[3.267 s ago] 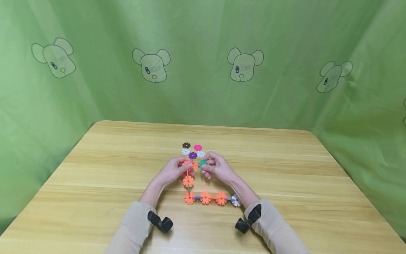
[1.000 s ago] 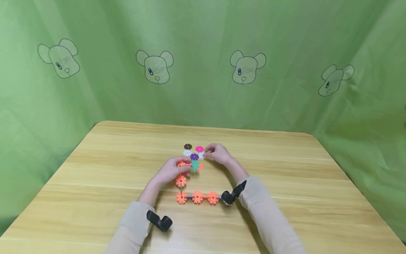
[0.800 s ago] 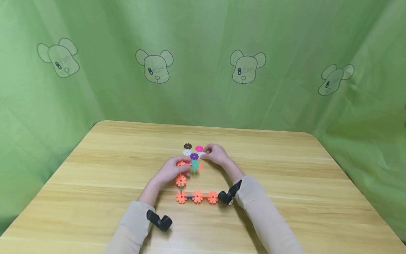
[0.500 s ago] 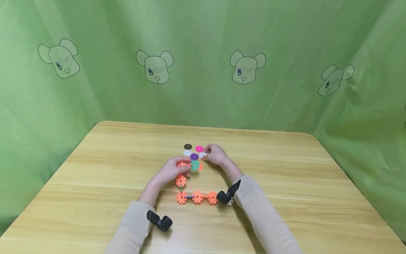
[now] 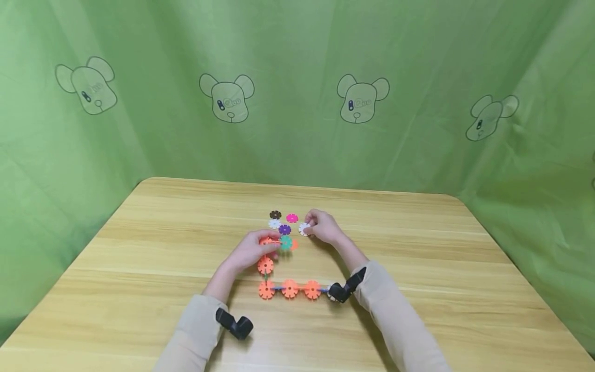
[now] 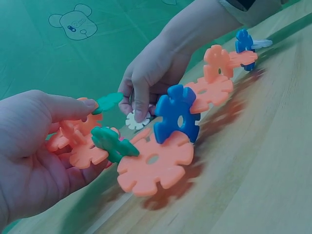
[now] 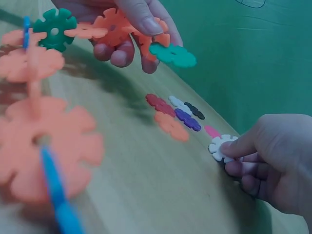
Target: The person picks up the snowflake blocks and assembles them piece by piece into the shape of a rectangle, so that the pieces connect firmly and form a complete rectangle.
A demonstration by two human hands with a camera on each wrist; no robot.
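In the head view my left hand (image 5: 249,250) grips the upper end of a bent chain of slotted snowflake discs (image 5: 265,265). Most of its discs are orange, joined through blue, green and orange ones set edge-on. A green disc (image 7: 173,55) projects from the gripped end, just past the left thumb in the right wrist view. My right hand (image 5: 324,227) pinches a loose white disc (image 7: 222,147) between thumb and fingers, to the right of the small group of discs. The chain's far end, with a whitish disc, is partly hidden behind the right wrist camera (image 5: 341,292).
Beyond the chain lie loose discs: brown (image 5: 275,214), pink (image 5: 292,218), white (image 5: 275,223) and purple (image 5: 284,229). An orange disc (image 7: 170,126) and a red disc (image 7: 160,105) lie beside them. A green curtain (image 5: 297,144) hangs behind the wooden table (image 5: 418,248).
My right hand has let go of the green disc at the chain's end, reached to the group and drawn a white disc off to the right. The left hand still holds the chain, shifted slightly left.
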